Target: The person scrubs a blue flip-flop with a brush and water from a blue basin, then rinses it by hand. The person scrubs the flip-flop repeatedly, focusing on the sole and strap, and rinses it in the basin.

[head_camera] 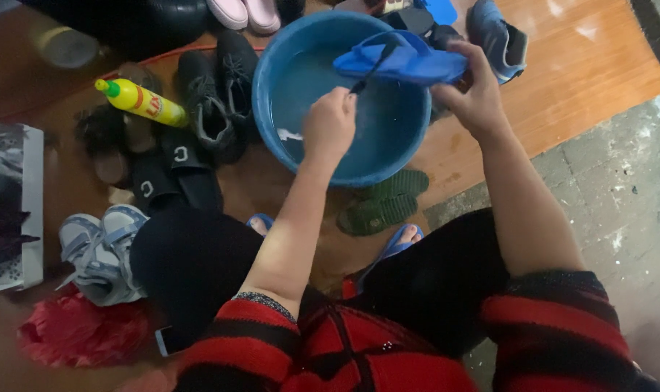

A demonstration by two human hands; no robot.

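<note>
A round blue basin with water in it stands on the floor in front of me. Above its far right rim my right hand grips a blue flip-flop by one end, holding it level. My left hand is closed around a thin dark brush handle that reaches up to the flip-flop's surface. The brush head is hard to make out against the sandal.
Left of the basin lie a yellow bottle with a green cap, black sneakers, black slides and grey-white sneakers. Green sandals sit near the basin's front. A blue shoe is at the back right, a red bag at the near left.
</note>
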